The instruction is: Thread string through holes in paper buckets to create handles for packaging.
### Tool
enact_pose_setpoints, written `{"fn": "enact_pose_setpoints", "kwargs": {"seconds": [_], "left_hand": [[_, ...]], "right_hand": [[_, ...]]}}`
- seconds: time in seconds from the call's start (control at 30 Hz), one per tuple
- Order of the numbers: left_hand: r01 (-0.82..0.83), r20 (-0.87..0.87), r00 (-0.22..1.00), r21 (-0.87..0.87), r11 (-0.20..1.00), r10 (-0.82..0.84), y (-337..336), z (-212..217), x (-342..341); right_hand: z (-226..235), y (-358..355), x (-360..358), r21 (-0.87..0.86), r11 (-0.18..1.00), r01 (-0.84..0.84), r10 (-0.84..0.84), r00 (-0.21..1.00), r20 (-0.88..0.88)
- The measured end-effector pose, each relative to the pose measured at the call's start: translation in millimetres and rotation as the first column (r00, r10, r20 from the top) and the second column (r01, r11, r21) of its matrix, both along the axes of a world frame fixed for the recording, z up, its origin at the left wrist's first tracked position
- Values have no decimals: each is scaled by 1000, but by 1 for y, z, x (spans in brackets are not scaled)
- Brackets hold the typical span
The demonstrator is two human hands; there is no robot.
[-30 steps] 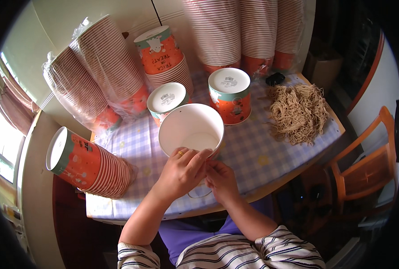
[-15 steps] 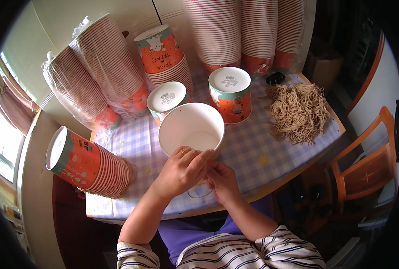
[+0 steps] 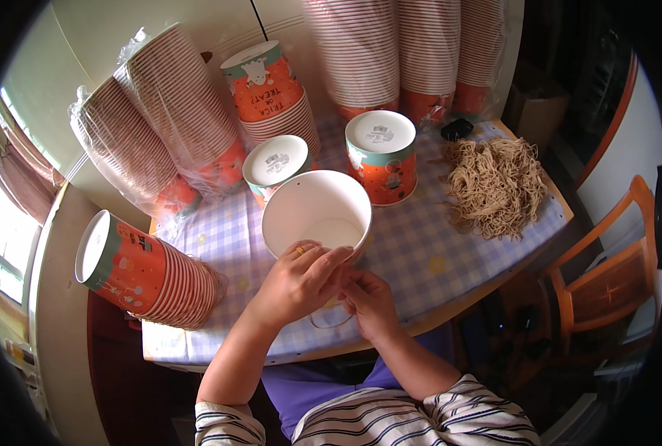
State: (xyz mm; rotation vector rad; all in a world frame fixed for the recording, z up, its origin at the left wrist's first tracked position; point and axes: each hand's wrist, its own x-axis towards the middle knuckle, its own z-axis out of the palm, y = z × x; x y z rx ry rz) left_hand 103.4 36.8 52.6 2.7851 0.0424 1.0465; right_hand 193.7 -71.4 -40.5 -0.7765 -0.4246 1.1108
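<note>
The open paper bucket [image 3: 294, 212], white inside, is mouth up above the checked tablecloth [image 3: 412, 279], directly in front of the person. At the bucket's near rim, the left hand [image 3: 297, 284] has its fingers bent and pressed together, though how firmly they grip cannot be told. Just right of it, below that rim, the right hand [image 3: 368, 297] is curled with thumb and forefinger pressed together (what lies between the tips is hidden). A loop of pale cord [image 3: 329, 326] hangs on the bucket's near side, beneath the hands. Right of the bucket lies a tangled cord heap [image 3: 498, 189]; just beyond it, two upturned buckets [image 3: 381, 134] stand apart.
</note>
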Motion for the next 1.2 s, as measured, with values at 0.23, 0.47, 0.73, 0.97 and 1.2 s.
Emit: {"fn": "enact_pose_setpoints", "kwargs": {"seconds": [0.23, 0.47, 0.73, 0.97, 1.2], "left_hand": [[-2, -4, 1000, -13, 1000, 2, 2, -3, -2], [-18, -19, 1000, -148, 989, 15, 0, 4, -6], [-81, -66, 995, -151, 985, 72, -1, 4, -7], [-121, -58, 992, -222, 968, 111, -7, 5, -3], [-143, -59, 989, -171, 975, 135, -7, 3, -2]], "right_hand": [[5, 1, -1, -51, 997, 51, -50, 999, 18], [4, 0, 3, -43, 997, 67, -68, 997, -30], [16, -5, 5, -59, 994, 92, -96, 992, -76], [19, -9, 6, 11, 993, 118, -116, 989, -95], [17, -8, 5, -10, 992, 128, -128, 987, -99]]}}
